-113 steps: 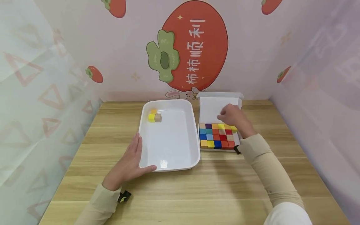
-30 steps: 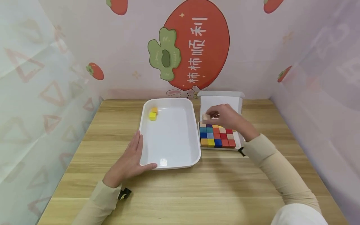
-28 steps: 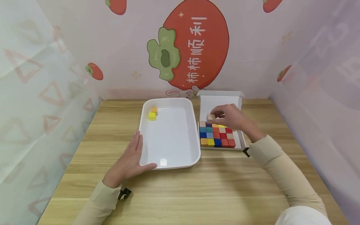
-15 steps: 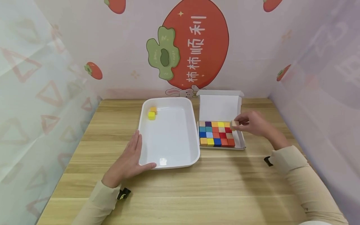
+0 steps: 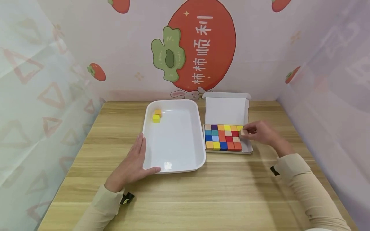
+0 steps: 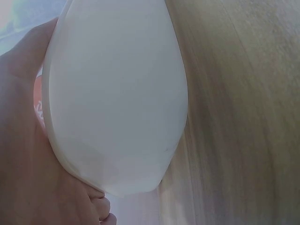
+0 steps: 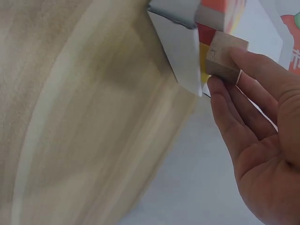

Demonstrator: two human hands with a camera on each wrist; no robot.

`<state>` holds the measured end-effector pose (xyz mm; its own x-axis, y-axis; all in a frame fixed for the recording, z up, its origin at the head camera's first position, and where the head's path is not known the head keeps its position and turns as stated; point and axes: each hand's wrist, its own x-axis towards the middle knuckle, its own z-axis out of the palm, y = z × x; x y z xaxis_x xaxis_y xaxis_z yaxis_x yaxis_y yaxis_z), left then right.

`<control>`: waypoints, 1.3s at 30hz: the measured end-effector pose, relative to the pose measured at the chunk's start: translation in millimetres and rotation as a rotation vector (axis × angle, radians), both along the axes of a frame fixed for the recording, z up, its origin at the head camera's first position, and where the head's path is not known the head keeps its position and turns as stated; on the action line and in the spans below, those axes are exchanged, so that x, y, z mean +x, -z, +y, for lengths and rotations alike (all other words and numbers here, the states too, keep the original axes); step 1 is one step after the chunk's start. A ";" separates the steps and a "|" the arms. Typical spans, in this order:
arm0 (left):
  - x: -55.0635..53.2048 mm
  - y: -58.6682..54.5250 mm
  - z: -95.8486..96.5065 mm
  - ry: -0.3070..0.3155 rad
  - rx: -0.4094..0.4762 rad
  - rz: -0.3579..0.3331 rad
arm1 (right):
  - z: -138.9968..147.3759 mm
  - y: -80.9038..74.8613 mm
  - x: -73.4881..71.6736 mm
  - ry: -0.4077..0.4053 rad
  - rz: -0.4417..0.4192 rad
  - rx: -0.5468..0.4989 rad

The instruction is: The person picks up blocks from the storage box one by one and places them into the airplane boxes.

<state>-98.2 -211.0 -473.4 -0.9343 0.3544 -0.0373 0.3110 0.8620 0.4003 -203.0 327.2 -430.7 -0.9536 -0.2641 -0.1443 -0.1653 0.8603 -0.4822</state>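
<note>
My left hand [image 5: 134, 162] rests at the left near corner of a white tray [image 5: 173, 170], its fingers straight along the side and its thumb on the near rim. In the left wrist view, the tray's outer wall [image 6: 117, 98] fills the middle. A yellow cube [image 5: 156, 118] and an orange cube [image 5: 157, 112] sit at the tray's far left. Between thumb and fingers, my right hand [image 5: 263, 132] pinches a plain wooden cube [image 7: 225, 54] at the right end of a white cardboard box [image 5: 228, 152]. Rows of coloured cubes [image 5: 222, 138] fill most of that box.
The box's lid [image 5: 225, 110] stands raised at the back, close to the patterned wall hanging [image 5: 202, 45]. Bare box floor [image 5: 245, 146] shows at its right front. Both containers stand on a wooden table [image 5: 185, 199] between side sheets.
The plain wooden cube, in the tray at first, is now in my right hand. That hand has carried it rightward over the box and lowered it at the right end. My left hand stays put.
</note>
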 end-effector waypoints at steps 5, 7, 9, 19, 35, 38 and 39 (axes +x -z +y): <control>-0.9 0.7 0.3 0.000 0.000 -0.006 | -3.6 9.4 -1.8 0.006 0.016 0.007; -0.9 0.7 0.2 0.001 0.001 -0.005 | -4.2 12.1 -2.4 0.009 0.029 0.026; -0.9 0.2 0.4 0.002 0.003 -0.004 | -5.0 14.1 -3.0 0.010 0.043 0.043; -0.1 -0.5 0.3 0.003 -0.002 -0.003 | -11.8 22.3 -1.5 -0.011 0.124 0.116; 0.4 -0.9 -0.5 0.009 0.007 0.003 | -106.3 -49.5 -20.6 -0.177 0.042 0.173; 1.0 -1.7 0.0 0.010 0.010 -0.002 | -140.7 -56.7 -30.4 -0.260 0.085 0.125; 1.2 -1.9 0.1 0.010 0.012 -0.004 | -152.4 -57.9 -33.8 -0.288 0.099 0.115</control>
<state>-96.9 -210.9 -471.6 -0.9305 0.3643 -0.0367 0.3181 0.8539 0.4118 -236.8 174.8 -372.9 -0.8528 -0.5129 -0.0989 -0.4517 0.8192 -0.3535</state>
